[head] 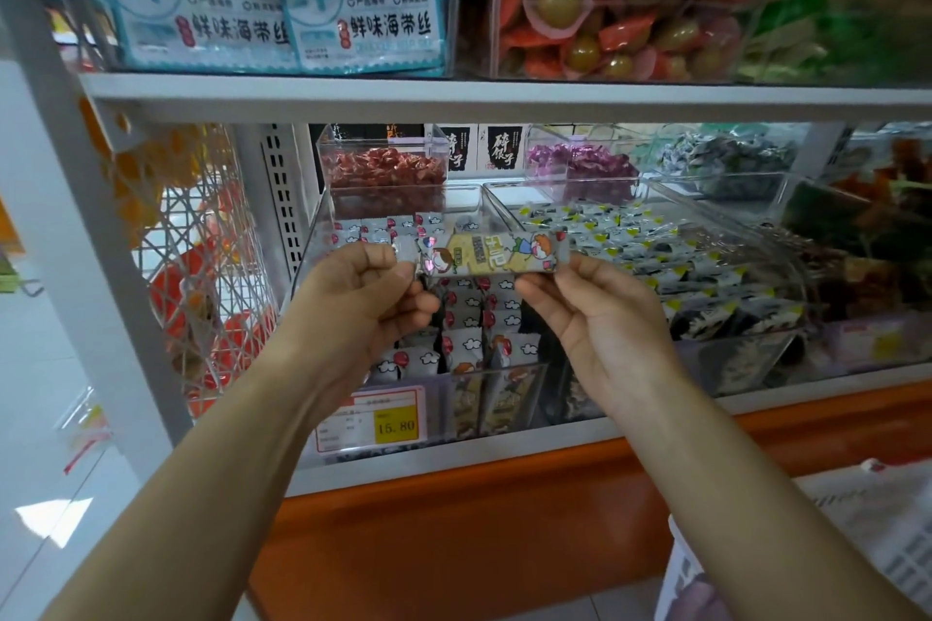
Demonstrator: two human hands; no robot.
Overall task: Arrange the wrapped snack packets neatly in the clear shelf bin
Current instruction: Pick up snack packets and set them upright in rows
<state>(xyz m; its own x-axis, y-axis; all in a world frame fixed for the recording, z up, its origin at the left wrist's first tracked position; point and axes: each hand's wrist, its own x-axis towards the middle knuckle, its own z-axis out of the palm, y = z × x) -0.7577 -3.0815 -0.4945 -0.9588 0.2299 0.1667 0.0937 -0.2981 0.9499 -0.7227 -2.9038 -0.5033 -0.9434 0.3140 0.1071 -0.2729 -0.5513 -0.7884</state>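
Blue seaweed packs (pixel 363 15) sit on the top shelf (pixel 504 98), beside red and green sweets (pixel 605 30). Lower down, at the back, are red sweets (pixel 388 169) and purple sweets (pixel 580 161). A wire basket (pixel 201 267) is on the left.

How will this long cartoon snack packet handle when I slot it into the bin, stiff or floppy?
The snack packet spans straight between the left hand and right hand without sagging, so it is probably fairly stiff. Its wrapper looks glossy, so it may slide on the packets already in the bin. Held only at its ends, it seems light.
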